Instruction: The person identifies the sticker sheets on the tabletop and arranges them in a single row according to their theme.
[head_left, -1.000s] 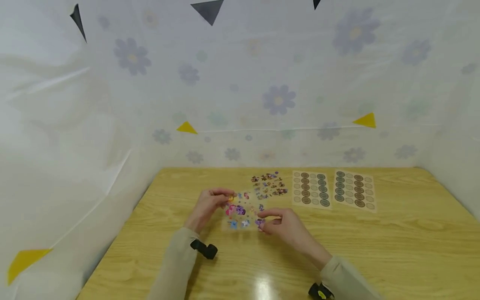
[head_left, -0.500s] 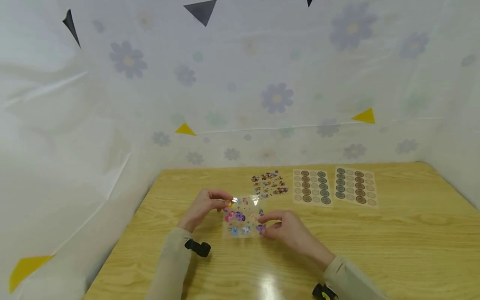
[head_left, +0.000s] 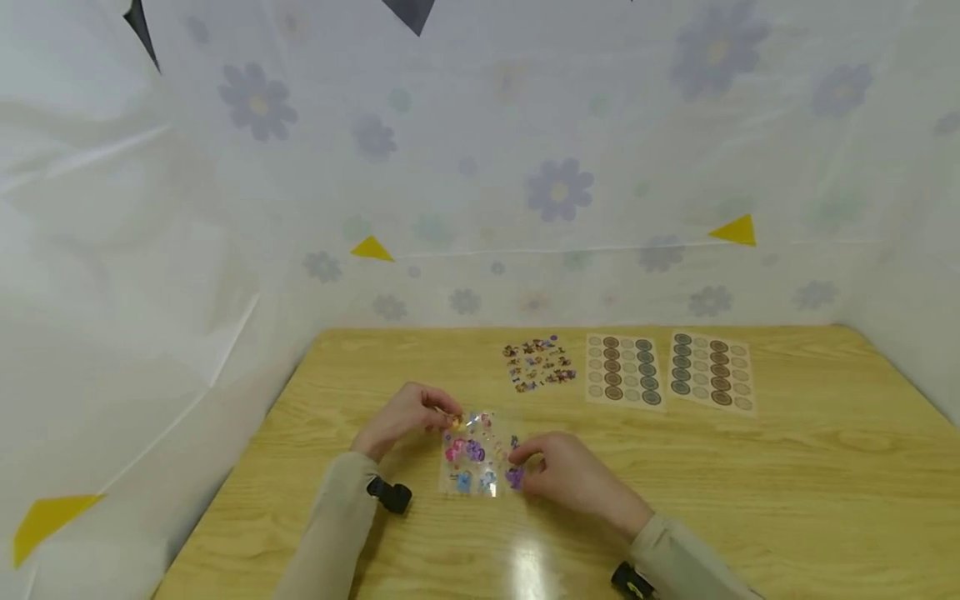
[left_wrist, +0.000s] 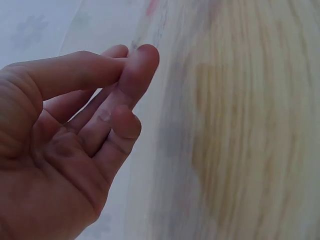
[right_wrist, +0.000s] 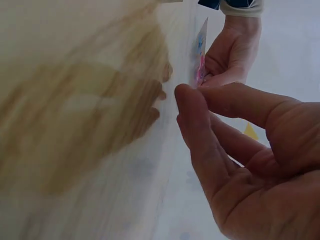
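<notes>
A clear sticker sheet (head_left: 475, 451) with pink, purple and blue cartoon figures is held between my two hands, close over the table. My left hand (head_left: 414, 417) pinches its far left corner between thumb and fingers. On the opposite side, my right hand (head_left: 564, 471) grips the right edge near the lower corner. The right wrist view shows the sheet (right_wrist: 201, 52) almost edge-on, tilted up off the wood, with the left hand (right_wrist: 235, 50) behind it. In the left wrist view, thumb and index finger of the left hand (left_wrist: 85, 115) meet at their tips.
Behind the held sheet lies another clear sticker sheet (head_left: 538, 364) with small brown and purple figures. To its right are two beige sheets of round stickers, one (head_left: 619, 367) beside the other (head_left: 712, 371). A flower-patterned white curtain (head_left: 480, 200) borders the wooden table (head_left: 810, 483).
Both hands have drawn the sticker sheet nearer to the body, away from the sheet lying behind it. The grip on it stays the same, and the other sheets have not moved.
</notes>
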